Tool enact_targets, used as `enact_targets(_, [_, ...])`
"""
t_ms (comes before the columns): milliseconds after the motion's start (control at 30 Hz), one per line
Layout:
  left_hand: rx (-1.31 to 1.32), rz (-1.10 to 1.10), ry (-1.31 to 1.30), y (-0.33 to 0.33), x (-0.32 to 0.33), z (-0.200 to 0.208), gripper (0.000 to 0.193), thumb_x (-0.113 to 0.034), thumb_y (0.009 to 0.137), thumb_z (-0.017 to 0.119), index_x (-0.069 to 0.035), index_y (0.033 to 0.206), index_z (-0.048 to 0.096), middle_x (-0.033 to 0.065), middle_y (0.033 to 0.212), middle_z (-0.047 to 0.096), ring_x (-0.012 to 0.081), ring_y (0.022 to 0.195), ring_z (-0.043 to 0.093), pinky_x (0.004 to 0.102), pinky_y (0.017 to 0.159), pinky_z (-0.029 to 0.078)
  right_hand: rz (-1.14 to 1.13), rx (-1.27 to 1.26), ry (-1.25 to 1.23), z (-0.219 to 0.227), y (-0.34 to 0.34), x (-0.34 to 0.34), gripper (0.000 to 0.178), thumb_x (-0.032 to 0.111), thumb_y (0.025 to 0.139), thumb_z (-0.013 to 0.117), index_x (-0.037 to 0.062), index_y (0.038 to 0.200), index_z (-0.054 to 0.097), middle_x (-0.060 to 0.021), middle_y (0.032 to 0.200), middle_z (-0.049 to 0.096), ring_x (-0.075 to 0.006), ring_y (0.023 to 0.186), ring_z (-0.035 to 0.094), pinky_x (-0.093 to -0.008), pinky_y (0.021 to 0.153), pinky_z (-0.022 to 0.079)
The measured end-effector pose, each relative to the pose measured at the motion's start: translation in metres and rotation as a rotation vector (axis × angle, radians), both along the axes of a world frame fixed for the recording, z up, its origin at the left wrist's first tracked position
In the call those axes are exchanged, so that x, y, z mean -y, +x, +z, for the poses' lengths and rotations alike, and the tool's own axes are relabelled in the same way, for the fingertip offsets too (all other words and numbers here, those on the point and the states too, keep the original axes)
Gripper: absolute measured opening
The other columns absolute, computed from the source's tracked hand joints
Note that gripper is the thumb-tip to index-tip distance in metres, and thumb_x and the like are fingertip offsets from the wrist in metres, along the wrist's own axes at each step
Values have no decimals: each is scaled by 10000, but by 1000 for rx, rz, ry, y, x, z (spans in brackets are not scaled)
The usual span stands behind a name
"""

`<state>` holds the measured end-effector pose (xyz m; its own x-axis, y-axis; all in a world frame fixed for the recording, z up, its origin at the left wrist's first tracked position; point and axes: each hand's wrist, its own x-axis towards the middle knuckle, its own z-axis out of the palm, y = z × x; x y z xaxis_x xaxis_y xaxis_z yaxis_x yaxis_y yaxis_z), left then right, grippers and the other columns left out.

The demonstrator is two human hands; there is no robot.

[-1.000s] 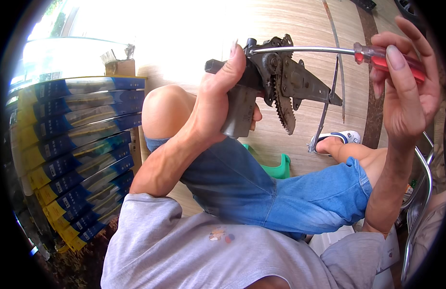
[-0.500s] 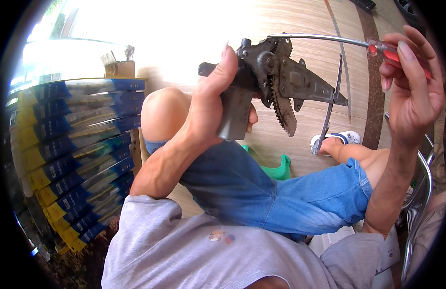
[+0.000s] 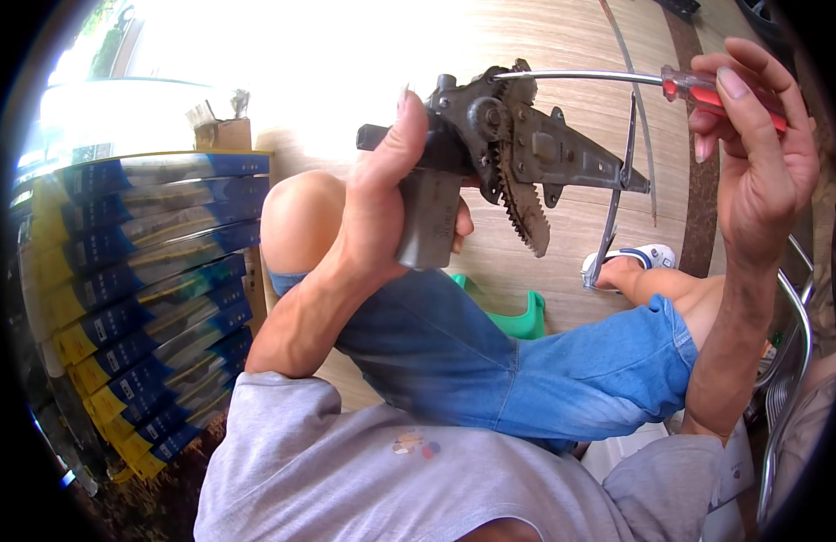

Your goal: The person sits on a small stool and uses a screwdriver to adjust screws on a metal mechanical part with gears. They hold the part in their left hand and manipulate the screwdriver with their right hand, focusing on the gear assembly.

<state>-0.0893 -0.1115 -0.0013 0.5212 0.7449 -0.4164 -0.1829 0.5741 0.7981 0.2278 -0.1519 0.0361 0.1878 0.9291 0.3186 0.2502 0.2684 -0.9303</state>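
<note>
My left hand (image 3: 377,194) is wrapped round the grey motor housing (image 3: 429,221) of a car window regulator (image 3: 567,152), thumb up along its side. The regulator is dark, greasy metal with a curved toothed sector gear (image 3: 523,212) and a long arm tapering to the right, where a thin crossing bar joins it. High on the right, my right hand (image 3: 768,167) grips a screwdriver (image 3: 672,84) by its clear red handle. Its long steel shaft points left, and the tip meets the regulator's upper edge beside the gear; exactly what it touches is too small to tell.
At left stands a stack of blue and yellow packages (image 3: 147,262), with a small cardboard box (image 3: 224,131) on top. A green plastic stool (image 3: 522,316) is partly hidden below my legs. Bent chrome tubing (image 3: 802,343) rises at the right. A long thin strip (image 3: 642,117) lies on the floor.
The regulator and my left hand have shifted slightly left. My right hand has moved a little left too, bringing the screwdriver along with its tip still at the regulator's upper edge.
</note>
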Motion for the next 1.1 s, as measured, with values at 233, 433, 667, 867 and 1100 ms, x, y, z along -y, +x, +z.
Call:
enact_targets(233, [-10,-25,19,-1,0,0,731,-648,1012,379,-1,1277,590,174,931,689,147,530,638,254,441,528,25,64,12,-2,0,-2,329,118,1021,554,-34,1313,570,-172,1133,704,-113,756,646,-220,644,509])
enact_targets(433, [-17,-23,32,1,0,1,733,-647,1013,375,-4,1300,580,178,951,687,141,536,627,249,459,530,34,56,16,-2,3,-3,333,123,1025,549,-35,1317,568,-171,1134,704,-117,765,651,-221,643,511])
enact_targets(667, [-64,-8,20,2,2,7,732,-653,1010,384,-4,1267,602,165,933,682,146,539,622,249,468,527,36,61,7,-3,4,-2,322,125,1026,549,-33,1306,574,-168,1134,703,-119,769,655,-223,640,511])
enact_targets(867, [-61,-19,49,2,2,6,738,-659,1007,389,1,1259,605,159,928,684,141,538,623,246,465,519,34,86,18,-2,4,-1,314,121,1024,555,-26,1300,579,-165,1136,703,-111,778,655,-219,640,510])
enact_targets(1100, [-71,-15,40,3,3,2,743,-668,997,414,9,1192,650,149,892,691,139,531,619,248,468,517,-99,78,-13,10,-26,-1,329,218,1030,594,-20,1257,619,-127,970,727,-91,651,633,-196,573,498])
